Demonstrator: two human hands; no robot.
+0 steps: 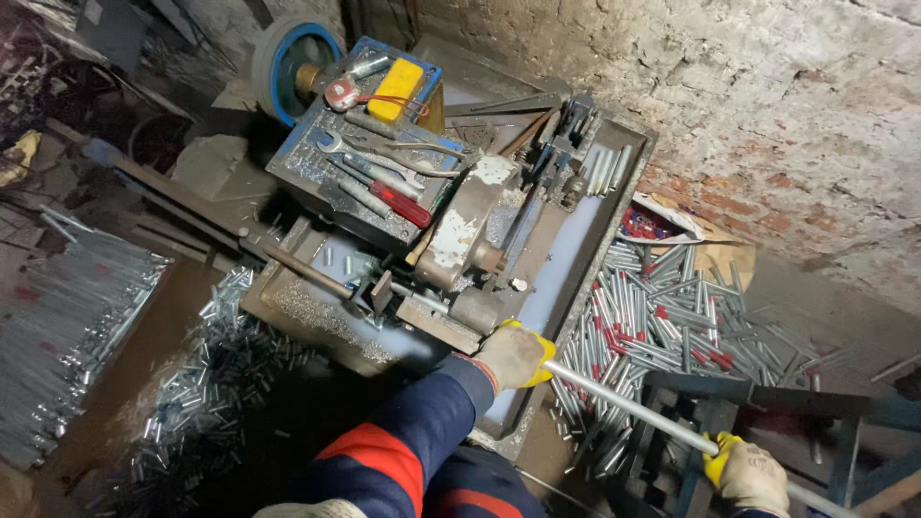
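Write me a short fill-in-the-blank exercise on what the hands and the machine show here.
1. Both gloved hands, the left hand and the right hand, grip one long metal ____.
2. The screwdriver lying on top of the machine has a ____ handle.
3. The cut tubes are piled at the foot of a ____ wall.

Missing words: tube; red; brick

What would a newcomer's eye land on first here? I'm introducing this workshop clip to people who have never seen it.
First, the two gloved hands at the bottom: the left hand and right hand both grip a long metal tube that runs toward the grimy cutting machine in the middle. Next, the heap of cut tubes, some red-tipped, on the floor to the right, and the yellow block among wrenches on the machine's top.
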